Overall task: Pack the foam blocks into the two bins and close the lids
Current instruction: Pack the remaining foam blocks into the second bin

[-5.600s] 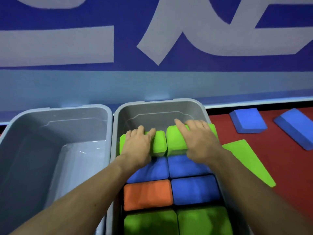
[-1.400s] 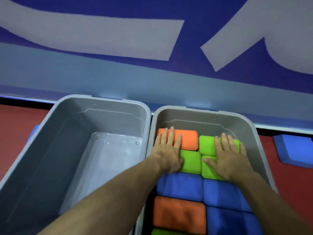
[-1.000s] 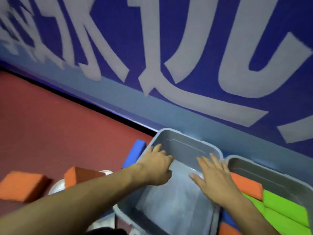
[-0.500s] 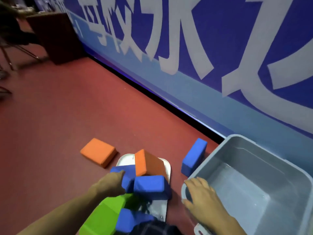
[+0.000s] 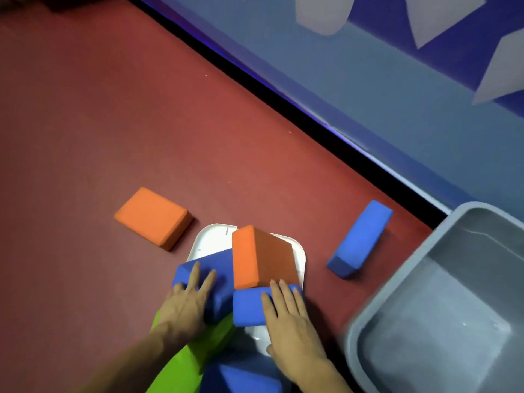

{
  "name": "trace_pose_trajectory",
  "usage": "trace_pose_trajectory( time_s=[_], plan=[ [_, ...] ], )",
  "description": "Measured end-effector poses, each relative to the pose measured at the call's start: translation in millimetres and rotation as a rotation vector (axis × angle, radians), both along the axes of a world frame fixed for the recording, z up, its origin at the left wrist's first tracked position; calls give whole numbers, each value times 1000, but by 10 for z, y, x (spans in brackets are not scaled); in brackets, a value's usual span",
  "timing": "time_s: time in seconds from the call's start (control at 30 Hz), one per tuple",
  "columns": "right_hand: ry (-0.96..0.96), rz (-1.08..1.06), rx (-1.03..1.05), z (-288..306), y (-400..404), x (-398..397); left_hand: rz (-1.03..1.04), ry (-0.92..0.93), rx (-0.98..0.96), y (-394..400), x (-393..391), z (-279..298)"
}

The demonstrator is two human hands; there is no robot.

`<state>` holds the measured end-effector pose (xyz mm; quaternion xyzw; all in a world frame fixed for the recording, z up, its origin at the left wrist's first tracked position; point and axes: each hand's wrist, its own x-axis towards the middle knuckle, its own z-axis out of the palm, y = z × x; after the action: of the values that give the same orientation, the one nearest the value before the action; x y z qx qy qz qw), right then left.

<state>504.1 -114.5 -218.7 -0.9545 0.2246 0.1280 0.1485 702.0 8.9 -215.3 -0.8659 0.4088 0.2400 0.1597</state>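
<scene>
A pile of foam blocks lies on a white lid (image 5: 211,240) on the red floor. My left hand (image 5: 185,306) grips a blue block (image 5: 218,268), fingers on top and thumb at its left edge. My right hand (image 5: 289,319) lies flat, fingers apart, on a second blue block (image 5: 246,309). An orange block (image 5: 262,258) leans tilted between them. A green block (image 5: 190,361) and another blue block (image 5: 241,377) lie under my forearms. The empty grey bin (image 5: 377,304) stands at the right, without a lid.
A loose orange block (image 5: 153,217) lies flat on the floor left of the lid. A blue block (image 5: 360,239) rests tilted between the pile and the bin. The blue wall with its black skirting (image 5: 283,100) runs diagonally behind.
The view swung left from the filled bin to the floor pile. My left hand took hold of a blue block; my right hand left the empty bin's rim and came down on the other blue block.
</scene>
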Motion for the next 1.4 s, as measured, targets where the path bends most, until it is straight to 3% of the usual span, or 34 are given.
trace_pose_trajectory(
  time_s=[0.17, 0.33, 0.43, 0.53, 0.73, 0.9, 1.0, 1.13, 1.23, 1.4],
  plan=[
    [-29, -155, -85, -104, 20, 140, -187, -97, -155, 82, 64, -206],
    [8, -245, -164, -47, -47, 181, -407, -237, -131, -257, 195, -117],
    [-51, -230, -173, 125, -151, 110, -474, -256, -51, -552, 37, 287],
    [-158, -219, -189, 505, -353, 14, -388, -304, -109, -791, -111, 871],
    [-418, -324, -257, 1736, -683, -276, -406, -400, -656, -980, -274, 2225],
    [-414, -463, -375, 2462, -726, -1184, -466, -383, -703, -1122, -971, 2849],
    [-398, -573, -423, 2577, -629, -2012, -529, -245, -715, -1265, -1670, 2844],
    [-272, -719, -452, 2305, -399, -3024, -727, -89, -652, -1439, -2622, 2517],
    [-134, -838, -351, 1880, -176, -3446, -861, 8, -473, -1487, -3128, 2040],
    [11, -828, -176, 1045, -1, -3494, -853, -5, -145, -1414, -3334, 1141]
  ],
)
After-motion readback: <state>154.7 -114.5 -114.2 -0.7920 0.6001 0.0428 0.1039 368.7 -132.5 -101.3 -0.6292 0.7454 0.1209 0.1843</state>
